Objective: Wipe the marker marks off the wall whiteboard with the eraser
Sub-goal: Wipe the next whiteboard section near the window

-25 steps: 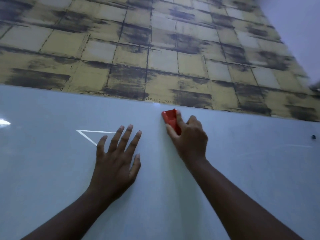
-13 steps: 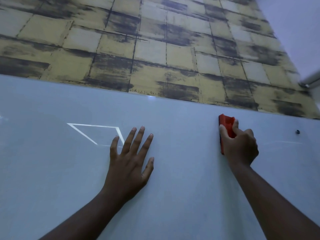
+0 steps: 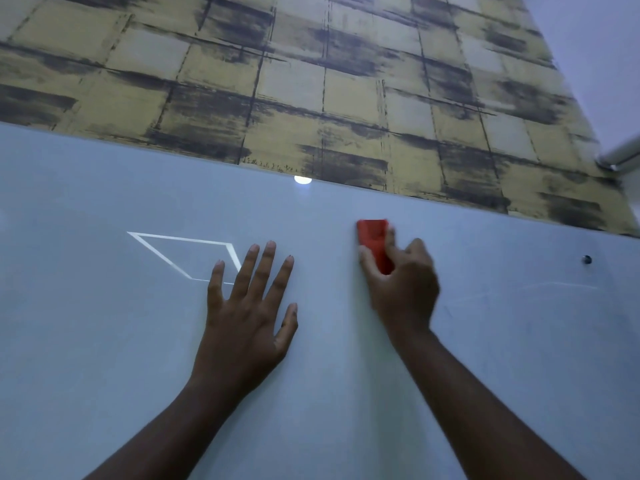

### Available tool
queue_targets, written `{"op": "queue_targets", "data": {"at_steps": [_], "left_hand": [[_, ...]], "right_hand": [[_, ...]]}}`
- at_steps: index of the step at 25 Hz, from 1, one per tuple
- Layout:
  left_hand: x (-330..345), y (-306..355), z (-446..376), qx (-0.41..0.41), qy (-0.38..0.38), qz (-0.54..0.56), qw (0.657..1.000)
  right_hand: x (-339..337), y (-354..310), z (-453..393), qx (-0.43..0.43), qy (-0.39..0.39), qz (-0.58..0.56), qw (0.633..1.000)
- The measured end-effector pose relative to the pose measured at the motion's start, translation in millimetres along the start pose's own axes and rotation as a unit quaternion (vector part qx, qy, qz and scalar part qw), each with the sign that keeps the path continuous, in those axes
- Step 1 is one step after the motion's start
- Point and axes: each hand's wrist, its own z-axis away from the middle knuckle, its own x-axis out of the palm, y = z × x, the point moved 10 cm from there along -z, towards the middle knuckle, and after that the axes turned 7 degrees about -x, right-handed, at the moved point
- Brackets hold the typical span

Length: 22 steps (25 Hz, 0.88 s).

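Observation:
The pale wall whiteboard [image 3: 104,341] fills the lower two thirds of the head view. My right hand [image 3: 403,285] grips a red eraser [image 3: 372,239] and holds it flat against the board near its top edge; the hand is blurred by motion. My left hand [image 3: 247,313] lies flat on the board with fingers spread, left of the eraser. A bright white outline [image 3: 173,252] shaped like a slanted quadrilateral shows on the board just left of my left fingertips. Faint thin lines [image 3: 519,291] run across the board to the right of my right hand.
Yellow and dark checked wallpaper [image 3: 311,81] covers the wall above the board. A small dark stud [image 3: 586,260] sits on the board at the right. A round bright reflection [image 3: 302,179] lies on the board's top edge. A white pipe-like piece [image 3: 623,154] shows at the right edge.
My right hand with the eraser swept right across the board, then came back left towards my left hand. My left hand stays pressed flat on the board.

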Motion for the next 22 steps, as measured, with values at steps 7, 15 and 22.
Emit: {"op": "queue_targets", "data": {"at_steps": [7,15,22], "left_hand": [[0,-3,1,-0.001,-0.023,0.010,1.000],[-2,-6,15,0.005,0.011,0.050,0.999],[-5,-4,33,0.002,0.004,0.056,0.998]], "right_hand": [[6,-69,37,-0.163,-0.026,-0.042,0.985],[-40,83,40,0.049,0.002,0.017,0.999],[-57,111,99,0.195,-0.005,-0.014,0.981]]}}
